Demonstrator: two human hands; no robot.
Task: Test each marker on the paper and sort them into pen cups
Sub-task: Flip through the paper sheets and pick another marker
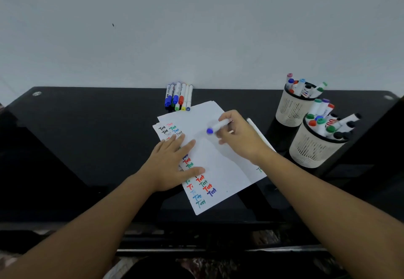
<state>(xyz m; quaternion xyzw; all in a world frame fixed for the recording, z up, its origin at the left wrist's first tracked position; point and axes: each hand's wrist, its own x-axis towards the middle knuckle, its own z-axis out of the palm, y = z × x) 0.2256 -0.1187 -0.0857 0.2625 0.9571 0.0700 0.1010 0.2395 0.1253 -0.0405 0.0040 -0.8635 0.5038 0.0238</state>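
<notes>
Left hand [175, 165] flat at centre frame, fingers straight and spread, pressing the paper [218, 158] onto the table [87, 136]. Just beyond, right hand [238, 136] with fingers clamped round a blue-capped marker [217, 126]; long axis roughly level, cap toward frame left, over bare paper. Pen cups [310, 149] farther right, nearer the right hand. Untested markers [178, 97] at upper centre.

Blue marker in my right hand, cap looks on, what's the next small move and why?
Probably pull the cap off. The right hand grips the blue marker over the paper with its blue cap end pointing left, so it can't write yet. The left hand lies flat on the paper, close enough to reach over and take the cap, though it is also steadying the sheets.
</notes>
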